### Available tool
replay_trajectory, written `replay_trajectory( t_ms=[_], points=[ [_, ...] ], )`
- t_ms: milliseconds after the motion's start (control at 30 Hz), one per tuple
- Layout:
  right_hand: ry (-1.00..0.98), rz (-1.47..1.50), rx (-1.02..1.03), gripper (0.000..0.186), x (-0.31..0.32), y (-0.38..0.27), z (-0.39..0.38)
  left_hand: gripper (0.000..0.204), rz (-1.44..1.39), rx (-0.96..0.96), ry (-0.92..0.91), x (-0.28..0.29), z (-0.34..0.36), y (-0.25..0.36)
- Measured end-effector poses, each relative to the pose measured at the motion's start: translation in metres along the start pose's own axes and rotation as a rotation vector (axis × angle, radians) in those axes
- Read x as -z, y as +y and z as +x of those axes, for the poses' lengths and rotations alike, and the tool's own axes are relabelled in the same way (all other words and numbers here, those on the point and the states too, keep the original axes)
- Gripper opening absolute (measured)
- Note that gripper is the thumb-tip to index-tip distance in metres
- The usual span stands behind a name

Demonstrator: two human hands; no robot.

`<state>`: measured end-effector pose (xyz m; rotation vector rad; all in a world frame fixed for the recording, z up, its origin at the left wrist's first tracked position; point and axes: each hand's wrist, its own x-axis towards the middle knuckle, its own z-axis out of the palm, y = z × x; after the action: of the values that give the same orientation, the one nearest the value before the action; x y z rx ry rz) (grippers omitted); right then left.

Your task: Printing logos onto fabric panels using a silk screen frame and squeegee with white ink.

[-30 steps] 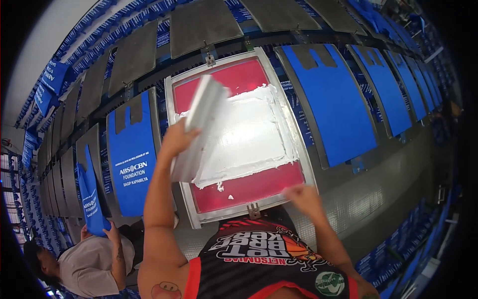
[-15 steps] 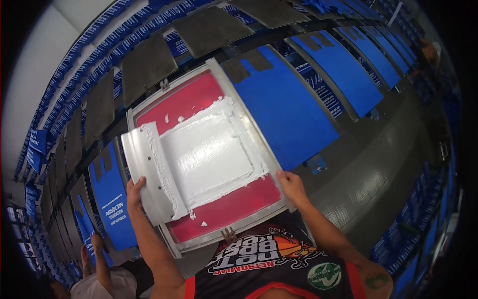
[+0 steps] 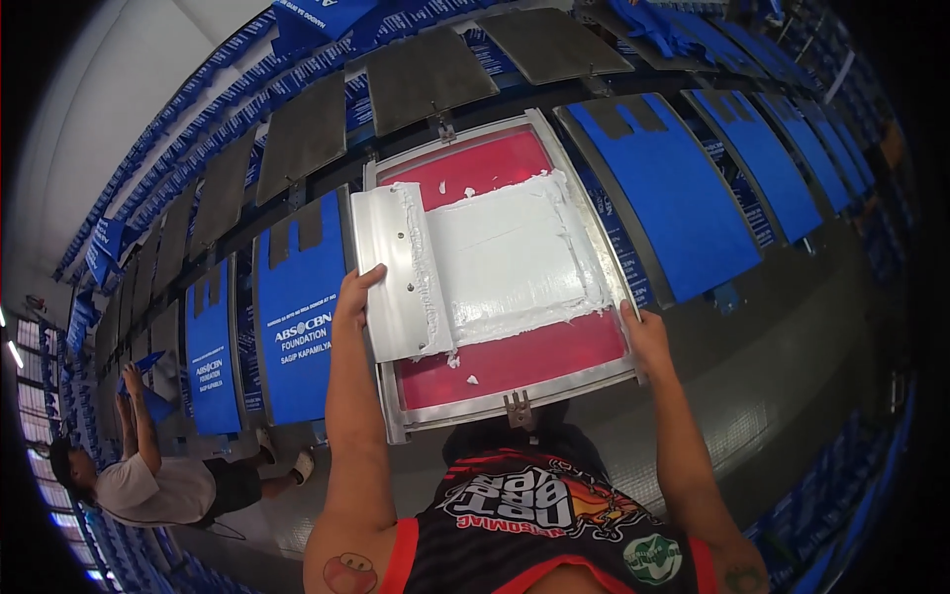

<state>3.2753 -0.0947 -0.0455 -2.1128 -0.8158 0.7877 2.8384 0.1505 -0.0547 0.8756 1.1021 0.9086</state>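
Observation:
A silver screen-printing frame (image 3: 522, 391) with pink-red mesh (image 3: 515, 358) is held in front of me. Thick white ink (image 3: 515, 252) covers the middle of the mesh, with crumbs of it round the edges. Across the left side lies a broad metal squeegee (image 3: 384, 238), its right edge caked with ink. My left hand (image 3: 358, 297) is closed on the squeegee's left edge, thumb on top; whether its fingers also hold the frame is hidden. My right hand (image 3: 645, 337) grips the frame's right edge near its lower corner. What lies beneath the frame cannot be seen.
Blue bags lie on boards either side: a printed bag (image 3: 302, 322) at left, a plain blue bag (image 3: 668, 193) at right. Bare dark boards (image 3: 430, 79) line the far side. Blue pieces hang behind. Another person (image 3: 163, 485) works at far left, hands on blue cloth.
The frame has shifted right and upward in view and turned more upright, with both hands still on it. The view has swung too, showing more of the printed bags and the other person.

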Motion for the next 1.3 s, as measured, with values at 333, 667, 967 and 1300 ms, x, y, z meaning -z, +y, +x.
replay_trajectory(
  t_ms=[333,667,967,1300],
  points=[
    [-0.048,-0.004,-0.012,0.062,-0.023,0.024,0.032,0.041,-0.074,0.016,0.042,0.013,0.0,-0.012],
    [-0.399,-0.387,0.152,0.039,-0.019,-0.028,-0.08,0.049,0.132,-0.037,0.123,0.005,-0.019,0.031],
    [-0.771,0.12,-0.171,0.022,-0.102,0.004,-0.127,0.057,0.705,-0.269,0.022,-0.075,-0.04,0.075],
    [-0.76,-0.074,0.073,0.034,-0.106,0.029,-0.12,0.041,1.116,-0.517,-0.13,-0.131,-0.085,0.073]
  ],
)
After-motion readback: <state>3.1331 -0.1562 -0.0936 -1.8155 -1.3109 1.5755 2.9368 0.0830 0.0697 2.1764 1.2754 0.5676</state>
